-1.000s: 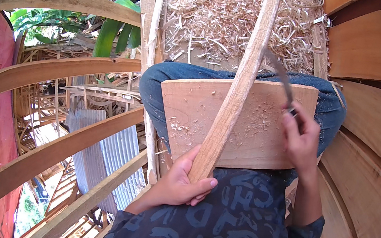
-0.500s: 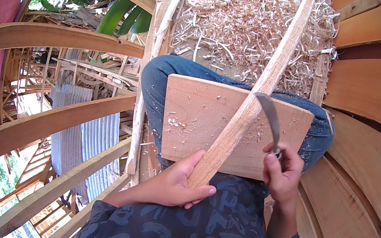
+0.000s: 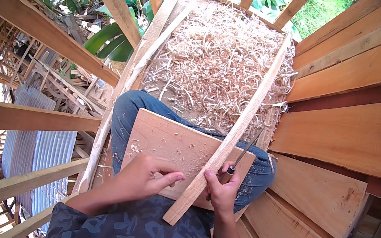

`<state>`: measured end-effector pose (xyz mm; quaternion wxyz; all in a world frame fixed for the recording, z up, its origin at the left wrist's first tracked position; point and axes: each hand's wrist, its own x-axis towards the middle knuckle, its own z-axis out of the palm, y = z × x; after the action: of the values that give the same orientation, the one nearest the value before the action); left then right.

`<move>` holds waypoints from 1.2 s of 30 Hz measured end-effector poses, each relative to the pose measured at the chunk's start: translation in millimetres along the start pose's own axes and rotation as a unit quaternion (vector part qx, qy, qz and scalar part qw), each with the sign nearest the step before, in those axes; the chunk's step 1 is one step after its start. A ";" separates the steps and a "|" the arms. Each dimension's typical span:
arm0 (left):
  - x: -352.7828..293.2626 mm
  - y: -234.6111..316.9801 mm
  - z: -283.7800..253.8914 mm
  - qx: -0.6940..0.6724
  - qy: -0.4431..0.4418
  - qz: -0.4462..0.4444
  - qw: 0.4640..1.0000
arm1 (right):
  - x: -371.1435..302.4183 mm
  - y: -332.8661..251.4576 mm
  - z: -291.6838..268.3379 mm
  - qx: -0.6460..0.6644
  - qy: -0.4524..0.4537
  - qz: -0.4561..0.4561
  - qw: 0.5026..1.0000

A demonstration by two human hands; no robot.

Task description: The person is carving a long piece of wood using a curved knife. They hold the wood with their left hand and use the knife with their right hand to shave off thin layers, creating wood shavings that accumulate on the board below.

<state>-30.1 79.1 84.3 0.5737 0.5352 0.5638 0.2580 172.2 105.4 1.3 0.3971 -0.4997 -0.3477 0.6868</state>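
left hand [image 3: 142, 179] – low centre, fingers half curled, index pointing right, palm down, gripping nothing | right hand [image 3: 222, 189] – just beside it, fist closed, thumb up | both forearms rising from lower edge, elbows bent

Flat wooden board [image 3: 166, 142] across the lap, long wooden strip [image 3: 233, 136] and shavings atop.

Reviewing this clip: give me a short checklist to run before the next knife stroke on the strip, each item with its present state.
1. Left hand gripping the wooden strip: not ok, fingers only near it.
2. Right hand holds the knife: ok.
3. Strip lies across the board: ok.
4. Board sits on the lap: ok.
5. Blade edge direction: cannot tell.
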 end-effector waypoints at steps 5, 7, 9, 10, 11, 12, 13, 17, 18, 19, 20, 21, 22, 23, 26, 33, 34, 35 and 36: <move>26.3 11.9 -19.1 -0.412 0.058 0.093 0.905 | -6.6 10.5 -17.1 -0.019 0.024 0.002 1.000; 33.7 23.6 -14.5 -0.522 0.026 0.106 0.846 | -8.3 11.8 -20.8 -0.032 0.028 -0.010 0.999; 37.0 25.7 -12.0 -0.580 -0.055 0.129 0.802 | -8.7 12.2 -20.0 -0.040 0.025 -0.001 0.999; 38.0 27.1 -11.8 -0.568 -0.074 0.131 0.809 | -8.9 13.6 -20.7 -0.044 0.022 0.004 0.999; 38.0 28.7 -11.4 -0.571 -0.078 0.136 0.806 | -8.8 14.8 -21.3 -0.048 0.019 0.009 0.999; 38.2 29.8 -10.3 -0.575 -0.083 0.140 0.801 | -8.9 15.7 -22.6 -0.051 0.021 0.012 0.998; 37.8 31.4 -9.2 -0.580 -0.088 0.144 0.797 | -8.7 14.8 -23.3 -0.056 0.024 0.011 0.998; 15.9 49.6 -4.9 -0.407 -0.079 0.309 0.856 | -8.7 10.6 -21.7 -0.072 0.029 -0.012 0.997; 9.9 55.0 -3.5 -0.348 -0.091 0.389 0.849 | -9.6 7.3 -24.7 -0.081 0.034 -0.021 0.996; -1.2 67.8 0.4 -0.348 -0.060 0.433 0.829 | -10.3 4.1 -26.6 -0.072 0.041 -0.018 0.996; -19.2 86.3 3.9 -0.343 -0.023 0.477 0.809 | -11.3 -1.8 -24.7 -0.063 0.041 -0.014 0.997; -28.8 97.1 9.6 -0.325 0.005 0.505 0.799 | -12.3 -0.1 -24.2 -0.046 0.040 -0.003 0.998; -32.6 101.4 11.2 -0.310 0.002 0.529 0.790 | -14.3 -4.5 -23.0 -0.055 0.045 -0.004 0.997; -36.0 104.2 12.2 -0.295 0.002 0.550 0.782 | -12.7 -0.3 -23.3 -0.061 0.041 0.000 0.997; -26.7 101.0 19.7 -0.285 -0.013 0.588 0.757 | -15.1 0.1 -30.9 -0.067 0.042 0.008 0.997; -12.7 91.6 35.6 -0.296 0.016 0.623 0.724 | -15.5 -9.7 -21.6 -0.081 0.060 -0.010 0.995; -11.0 89.7 38.6 -0.295 0.022 0.624 0.724 | -13.8 -7.2 -22.8 -0.079 0.069 -0.020 0.994; -6.8 88.5 41.5 -0.297 0.027 0.627 0.719 | -12.6 -5.8 -25.0 -0.076 0.077 -0.029 0.994; -1.5 89.2 43.4 -0.301 0.028 0.632 0.714 | -13.0 -13.0 -22.5 -0.099 0.085 -0.026 0.991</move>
<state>37.0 90.0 156.5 0.3921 0.5583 0.0028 0.7311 198.8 101.4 12.2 0.3913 -0.5842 -0.3916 0.5935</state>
